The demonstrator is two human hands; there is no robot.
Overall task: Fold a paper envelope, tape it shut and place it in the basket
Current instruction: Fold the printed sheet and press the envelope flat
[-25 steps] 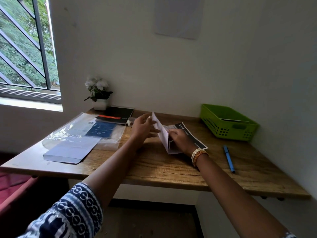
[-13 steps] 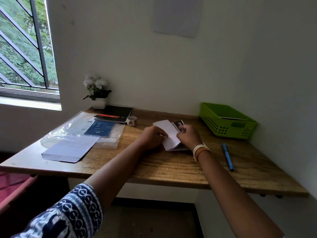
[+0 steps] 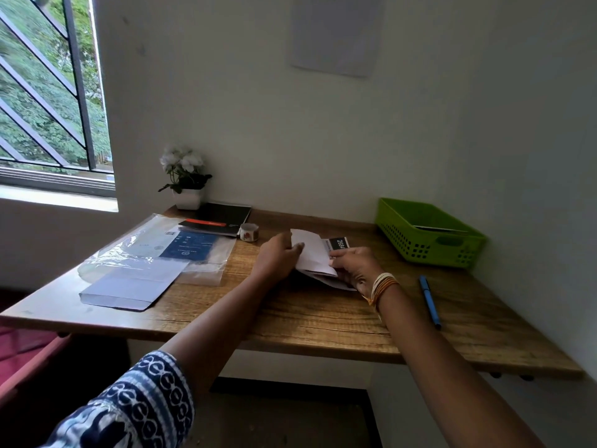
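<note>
Folded white paper envelope (image 3: pixel 314 253) lies mid-table toward the back, a black printed strip reading "2684" showing at its far right end. Left hand (image 3: pixel 278 257) grips its left edge, fingers curled over the fold; right hand (image 3: pixel 352 264) pinches the right edge, bangles (image 3: pixel 382 285) on the wrist. One tape roll (image 3: pixel 249 232) sits just left-behind the envelope, apart from the left hand. One green basket (image 3: pixel 429 248) stands at the back-right corner against the wall, something flat inside; bare wood between it and the envelope. One blue pen (image 3: pixel 429 301) lies right of the right wrist, near the right table (image 3: pixel 310 321) edge. Left side: one clear plastic sleeve (image 3: pixel 155 250) with printed sheets, one flat grey envelope (image 3: pixel 132 286) overlapping its front, near the front-left edge. One black notebook (image 3: pixel 223 218) and one potted white flower (image 3: pixel 185 179) at the back-left. Front strip of table bare under the forearms. One paper sheet (image 3: pixel 336 33) on the wall above.
</note>
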